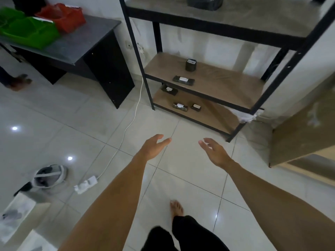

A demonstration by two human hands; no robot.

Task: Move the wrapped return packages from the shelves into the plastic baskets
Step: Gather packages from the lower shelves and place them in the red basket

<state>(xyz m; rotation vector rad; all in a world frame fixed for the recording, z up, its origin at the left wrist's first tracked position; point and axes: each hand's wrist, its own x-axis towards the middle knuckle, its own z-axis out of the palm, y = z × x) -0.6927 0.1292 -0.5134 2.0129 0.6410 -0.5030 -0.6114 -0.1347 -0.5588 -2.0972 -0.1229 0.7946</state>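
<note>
Small black wrapped packages with white labels lie on a black metal shelf unit [208, 98]. On the middle shelf one stands upright [190, 64] and one lies flat [183, 80]. Three lie on the bottom shelf [169, 89], [180, 107], [196, 107]. A larger black package [204, 2] sits on the upper shelf. Two green baskets [27, 31] and a red basket [63, 17] stand on the dark desk at the upper left. My left hand [154, 146] and my right hand [213, 153] are both stretched forward over the floor, fingers relaxed, holding nothing, well short of the shelves.
A white cable [134, 115] runs across the tiled floor to a power strip [86, 183]. A round grey device [49, 176] sits at the lower left. A cardboard panel [304, 127] leans at the right. Another person's foot [20, 82] shows beside the desk [72, 49].
</note>
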